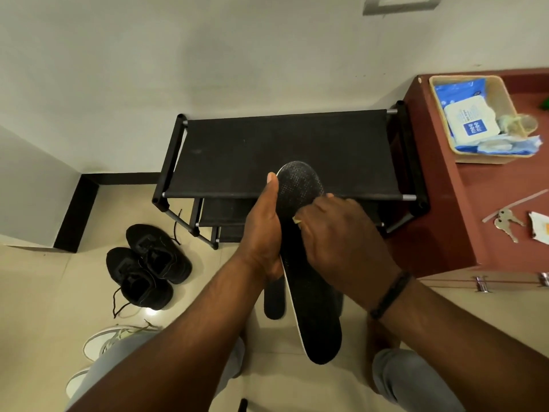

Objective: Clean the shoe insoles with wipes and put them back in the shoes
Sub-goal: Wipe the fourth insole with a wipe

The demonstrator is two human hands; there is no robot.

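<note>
At the centre of the frame the flat black fabric top of the shoe rack (267, 150) lies bare across its left and middle span; only the long black insole (300, 185) overhangs its front edge. Left of the rack, beige tiled floor (59, 281) stays open down to the pair of black lace-up sneakers (148, 263) at lower left, with white sneakers (101, 343) below them. At right, the red-brown wooden cabinet (475, 203) butts against the rack; its top is crowded at the back by a beige tray (505, 93) holding a blue wipes pack (463, 114), while silver keys (505, 224) lie nearer the front.
</note>
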